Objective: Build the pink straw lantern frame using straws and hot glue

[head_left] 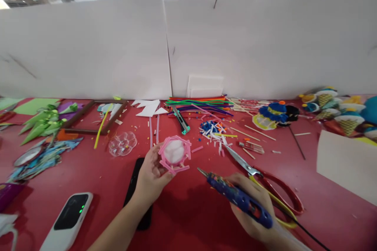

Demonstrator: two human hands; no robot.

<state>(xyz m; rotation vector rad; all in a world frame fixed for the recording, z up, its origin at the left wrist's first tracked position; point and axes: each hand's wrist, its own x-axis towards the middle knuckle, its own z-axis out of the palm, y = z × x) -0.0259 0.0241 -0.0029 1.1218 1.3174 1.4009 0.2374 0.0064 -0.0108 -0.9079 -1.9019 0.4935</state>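
Note:
My left hand (154, 174) grips a small round craft piece (174, 151), pink strips built up around its rim and a white centre, held above the red table. In my right hand (253, 204) is a blue glue gun (235, 196) with coloured specks on its body. Its metal nozzle points left toward the pink piece, with a gap between them. Just right of that hand lie scissors (273, 184) with red and yellow handles, partly hidden by it. Beneath my left forearm a black phone (144, 219) is partly covered.
Pipe cleaners (200, 104), a utility knife (180, 119) and cut bits (212, 127) lie toward the white partition (118, 47). A white device with a dark screen (69, 219) sits front left. Stacked craft figures (349, 117) stand right, near a pale sheet (344, 164).

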